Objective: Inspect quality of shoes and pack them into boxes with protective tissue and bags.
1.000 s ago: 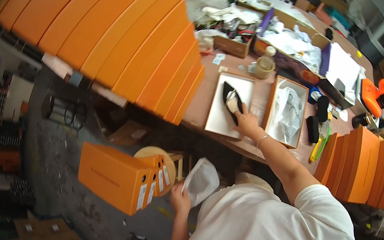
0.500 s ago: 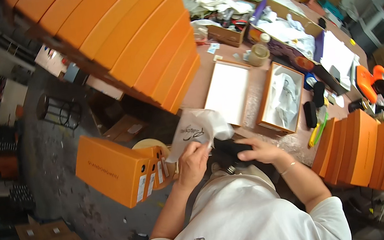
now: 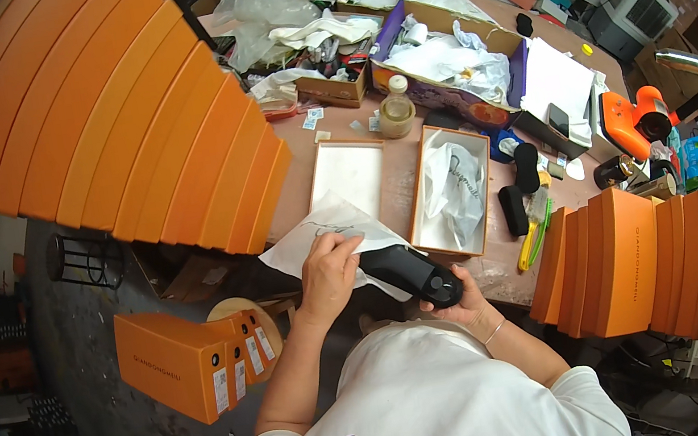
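- Black shoe (image 3: 402,270) slants in front of the person's white shirt (image 3: 430,395), near the table's front edge, its farther end partly covered by a white bag (image 3: 327,221).
- Right hand (image 3: 471,306) is clamped on the shoe's rounded end, thumb and fingers about it.
- Left hand (image 3: 331,277) has its fingers drawn together on the bag, next to the shoe.
- Beyond them, on the table (image 3: 277,220), lies a shallow orange-edged tray (image 3: 351,168), white inside.
- Just right of it sits an open orange box (image 3: 413,208) with another white bag (image 3: 453,189) inside.
- Behind these stands a glass jar (image 3: 396,112).
- Orange boxes rise in a tall stack (image 3: 117,117) at left; more stand in a row (image 3: 644,260) at right.
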Demonstrator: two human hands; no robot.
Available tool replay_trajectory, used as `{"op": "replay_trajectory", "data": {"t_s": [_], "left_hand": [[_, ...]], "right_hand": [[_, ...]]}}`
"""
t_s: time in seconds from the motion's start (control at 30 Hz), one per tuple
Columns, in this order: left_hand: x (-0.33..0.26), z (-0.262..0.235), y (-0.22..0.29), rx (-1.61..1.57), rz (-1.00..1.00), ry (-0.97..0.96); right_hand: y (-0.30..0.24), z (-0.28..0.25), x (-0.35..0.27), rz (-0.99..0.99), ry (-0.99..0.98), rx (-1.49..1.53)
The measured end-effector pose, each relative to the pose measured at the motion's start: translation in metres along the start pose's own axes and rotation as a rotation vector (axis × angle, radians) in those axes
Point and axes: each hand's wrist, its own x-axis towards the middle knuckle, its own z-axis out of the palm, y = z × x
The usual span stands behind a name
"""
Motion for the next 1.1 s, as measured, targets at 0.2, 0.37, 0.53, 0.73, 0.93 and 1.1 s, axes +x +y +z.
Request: {"op": "replay_trajectory", "data": {"t_s": [0.2, 0.37, 0.53, 0.73, 0.93, 1.1], "left_hand": [[0.029, 0.021, 0.065, -0.036, 0.147, -0.064], [0.046, 0.051, 0.095, -0.148, 0.446, 0.035], [0.062, 0.057, 0.081, -0.274, 0.431, 0.004], [0.065, 0.073, 0.068, -0.337, 0.545, -0.317], [0.081, 0.052, 0.025, -0.564, 0.169, -0.144], [0.096, 0.076, -0.031, -1.477, -0.901, -0.533]], "right_hand": [[-0.045, 0.050, 0.000, -0.015, 0.055, -0.147], [-0.031, 0.064, 0.042, -0.448, 0.168, -0.328], [-0.065, 0.067, 0.050, -0.462, 0.410, -0.701], [-0.055, 0.056, 0.067, -0.730, 0.240, -0.260], [-0.055, 0.075, 0.074, -0.917, 0.599, -1.415], [-0.030, 0.079, 0.124, -1.092, 0.696, -1.932]]}}
